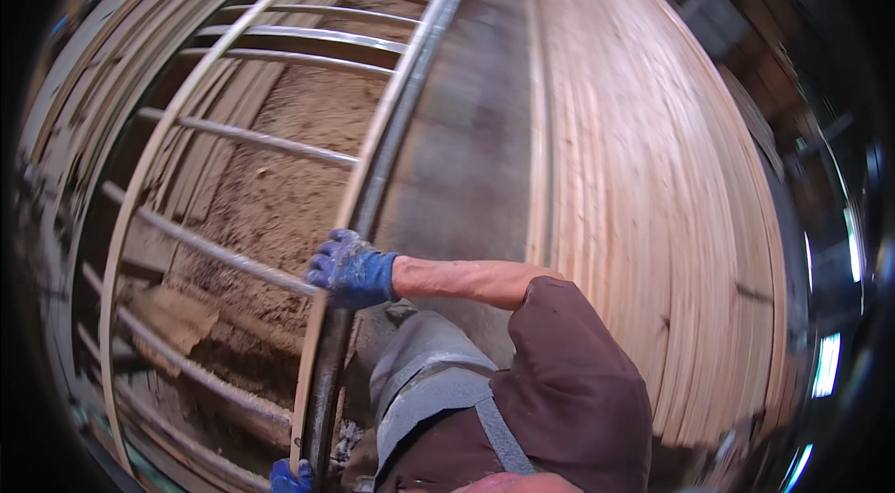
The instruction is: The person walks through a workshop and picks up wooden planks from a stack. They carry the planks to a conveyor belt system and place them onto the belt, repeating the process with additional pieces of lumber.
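Observation:
A long, narrow wooden strip (369, 157) runs along a dark metal rail (399, 130) beside a row of metal rollers. My right hand (351, 270), in a dusty blue glove, is closed over this strip near the middle of the view, its fingers curled toward the rollers. At the lower edge my left hand (292, 477), also blue-gloved, closes round the near end of the same strip; part of it is cut off. Another thin wooden strip (137, 178) lies bowed across the rollers (261, 142) farther left.
To the right is a broad stack of pale boards (653, 185), with a grey metal surface (466, 139) between it and the rail. Sawdust (298, 185) is heaped beneath the rollers. More long boards (103, 74) lie at the far left.

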Action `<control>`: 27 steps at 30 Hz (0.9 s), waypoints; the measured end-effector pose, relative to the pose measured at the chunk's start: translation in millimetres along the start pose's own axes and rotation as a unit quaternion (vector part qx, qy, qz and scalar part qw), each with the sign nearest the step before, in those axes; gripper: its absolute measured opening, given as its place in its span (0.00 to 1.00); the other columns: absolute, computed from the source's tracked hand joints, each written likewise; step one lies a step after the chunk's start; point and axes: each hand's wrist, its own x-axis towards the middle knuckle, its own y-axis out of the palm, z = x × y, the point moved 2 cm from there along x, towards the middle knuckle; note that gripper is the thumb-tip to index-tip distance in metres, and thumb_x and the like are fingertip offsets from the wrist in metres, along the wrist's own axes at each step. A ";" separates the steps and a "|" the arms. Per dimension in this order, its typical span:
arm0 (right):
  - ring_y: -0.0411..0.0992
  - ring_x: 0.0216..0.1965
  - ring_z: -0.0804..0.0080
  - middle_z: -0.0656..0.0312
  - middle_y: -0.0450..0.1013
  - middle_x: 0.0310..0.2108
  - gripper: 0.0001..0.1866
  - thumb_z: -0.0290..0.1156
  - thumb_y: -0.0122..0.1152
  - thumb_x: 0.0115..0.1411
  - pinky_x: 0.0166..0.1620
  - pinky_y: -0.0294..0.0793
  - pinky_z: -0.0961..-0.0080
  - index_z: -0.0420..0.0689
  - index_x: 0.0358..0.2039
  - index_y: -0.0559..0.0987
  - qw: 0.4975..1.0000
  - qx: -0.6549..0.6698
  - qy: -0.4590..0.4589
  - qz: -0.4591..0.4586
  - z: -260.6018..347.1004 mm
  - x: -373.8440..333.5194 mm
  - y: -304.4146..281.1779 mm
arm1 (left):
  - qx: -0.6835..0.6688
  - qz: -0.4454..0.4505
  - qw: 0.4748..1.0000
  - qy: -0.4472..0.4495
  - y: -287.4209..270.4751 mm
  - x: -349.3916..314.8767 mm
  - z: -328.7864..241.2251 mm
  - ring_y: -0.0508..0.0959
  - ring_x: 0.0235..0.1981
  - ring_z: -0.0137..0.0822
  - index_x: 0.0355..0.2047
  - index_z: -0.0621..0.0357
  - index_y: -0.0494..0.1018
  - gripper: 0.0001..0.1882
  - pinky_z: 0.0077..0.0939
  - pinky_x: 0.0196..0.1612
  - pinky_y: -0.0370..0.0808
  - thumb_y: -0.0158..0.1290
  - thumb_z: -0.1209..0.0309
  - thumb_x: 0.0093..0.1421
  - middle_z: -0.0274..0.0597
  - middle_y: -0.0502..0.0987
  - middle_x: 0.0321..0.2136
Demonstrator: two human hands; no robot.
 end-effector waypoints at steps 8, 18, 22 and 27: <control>0.78 0.35 0.47 0.52 0.78 0.30 0.12 0.44 0.57 0.60 0.38 0.75 0.48 0.49 0.34 0.79 0.906 0.069 0.417 0.024 134.5 -260.8 2.9 | -0.036 -0.080 0.856 0.510 -51.8 26.3 -309.1 0.78 0.36 0.36 0.55 0.67 0.72 0.20 0.27 0.39 0.78 0.58 0.75 0.64 0.46 0.79 0.43; 0.75 0.45 0.44 0.48 0.79 0.41 0.21 0.48 0.55 0.62 0.47 0.73 0.50 0.46 0.46 0.78 0.667 0.142 0.725 -0.094 436.5 -598.9 -5.6 | 0.043 0.382 0.693 0.610 243.5 -155.3 -374.5 0.85 0.33 0.43 0.45 0.63 0.78 0.16 0.33 0.39 0.80 0.60 0.68 0.58 0.50 0.84 0.33; 0.75 0.45 0.44 0.49 0.79 0.42 0.20 0.49 0.55 0.63 0.48 0.73 0.52 0.48 0.47 0.78 0.562 0.169 0.792 -0.172 596.7 -730.2 -40.0 | 0.060 0.506 0.609 0.607 347.4 -324.5 -429.4 0.85 0.36 0.43 0.47 0.61 0.79 0.17 0.32 0.40 0.80 0.60 0.68 0.58 0.49 0.84 0.35; 0.76 0.48 0.46 0.49 0.78 0.46 0.21 0.49 0.56 0.64 0.50 0.74 0.55 0.50 0.49 0.79 0.470 0.128 0.829 -0.275 727.5 -860.8 -60.0 | 0.113 0.594 0.507 0.614 434.8 -483.7 -494.2 0.84 0.42 0.35 0.48 0.62 0.79 0.17 0.28 0.45 0.79 0.60 0.68 0.61 0.48 0.84 0.40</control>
